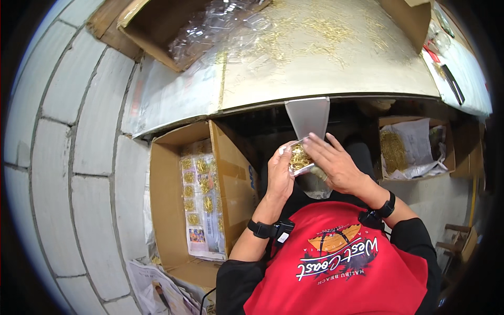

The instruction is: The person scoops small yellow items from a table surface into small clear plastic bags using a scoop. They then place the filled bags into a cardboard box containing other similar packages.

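Gold wire pieces (299,156) fill a clear plastic container (303,170) between the left hand (280,172) (gripping it) and flat, unclenched right hand (337,164)

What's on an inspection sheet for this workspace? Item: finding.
Surface: pale tabletop, gold-coloured pieces scattered over it
Work items: clear packet with gold-coloured contents
Clutter: clear plastic pieces at upper left; black tool at right
Grip: left hand holds packet; right hand spread at it, contact unclear
Cables: thin black cord, lower edge
Surroundings: grey blocks and open carton at left
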A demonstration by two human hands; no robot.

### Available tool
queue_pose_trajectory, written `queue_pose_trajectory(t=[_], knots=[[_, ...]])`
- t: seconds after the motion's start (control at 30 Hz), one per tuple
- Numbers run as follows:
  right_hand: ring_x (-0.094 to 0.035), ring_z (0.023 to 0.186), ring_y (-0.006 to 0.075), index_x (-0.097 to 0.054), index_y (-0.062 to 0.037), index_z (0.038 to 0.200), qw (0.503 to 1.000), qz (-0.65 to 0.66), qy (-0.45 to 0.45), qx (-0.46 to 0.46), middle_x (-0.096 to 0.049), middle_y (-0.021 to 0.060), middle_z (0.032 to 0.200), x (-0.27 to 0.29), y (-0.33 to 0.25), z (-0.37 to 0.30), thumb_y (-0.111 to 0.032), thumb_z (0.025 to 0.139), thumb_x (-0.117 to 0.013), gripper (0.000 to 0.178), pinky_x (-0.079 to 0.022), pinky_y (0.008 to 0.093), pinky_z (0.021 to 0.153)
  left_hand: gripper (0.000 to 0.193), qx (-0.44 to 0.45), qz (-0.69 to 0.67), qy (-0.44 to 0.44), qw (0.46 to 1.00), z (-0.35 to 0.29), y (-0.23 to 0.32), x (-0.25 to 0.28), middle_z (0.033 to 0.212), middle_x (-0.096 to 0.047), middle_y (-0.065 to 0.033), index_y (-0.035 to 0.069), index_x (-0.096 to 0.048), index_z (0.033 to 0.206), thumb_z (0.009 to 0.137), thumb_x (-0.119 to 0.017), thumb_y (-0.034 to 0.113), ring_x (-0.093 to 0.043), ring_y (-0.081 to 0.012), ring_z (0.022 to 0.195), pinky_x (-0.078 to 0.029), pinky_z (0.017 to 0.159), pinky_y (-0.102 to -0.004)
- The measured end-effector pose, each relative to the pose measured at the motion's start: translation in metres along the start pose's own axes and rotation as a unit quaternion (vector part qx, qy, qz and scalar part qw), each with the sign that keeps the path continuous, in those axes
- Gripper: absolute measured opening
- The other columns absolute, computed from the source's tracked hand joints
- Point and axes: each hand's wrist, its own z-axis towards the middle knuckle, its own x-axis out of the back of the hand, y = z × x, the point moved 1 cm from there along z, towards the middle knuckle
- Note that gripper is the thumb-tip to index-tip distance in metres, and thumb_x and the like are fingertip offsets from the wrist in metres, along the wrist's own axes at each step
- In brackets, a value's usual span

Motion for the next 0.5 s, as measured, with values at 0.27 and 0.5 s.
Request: queue_pose_trajectory(t=[0.27, 0.5], knots=[[-0.036, 0.132, 0.0292, -0.038, -0.0036, 0.134, 0.996, -0.053, -0.018, 0.074, -0.041, 0.0153, 0.14, 0.001, -0.033, 0.039, -0.015, 0.077, -0.065, 0.064, -0.019, 0.0528, 0.11, 0.024, -0.096, -0.02, 0.057, 0.994, -0.012, 0.025, 0.008, 0.094, -0.061, -0.0051, 0.001, -0.056, 0.109, 0.097, -0.045, 0.018, -0.061, -0.0103, 0.082, -0.052, 0.07, -0.0261], [-0.046, 0.124, 0.032, -0.038, -0.0001, 0.135, 0.973, 0.188, 0.108, 0.075, -0.049, 0.0191, 0.132, 0.013, -0.056, 0.065, -0.011, 0.091, -0.051, 0.046, -0.033, 0.0387, 0.105, 0.039, -0.109, 0.098, 0.169, 0.975, -0.093, 0.132, 0.063, 0.108, -0.059, -0.0087, 0.006, -0.054, 0.115, 0.098, -0.039, 0.037, -0.063, -0.0193, 0.094, -0.058, 0.067, -0.0372]])
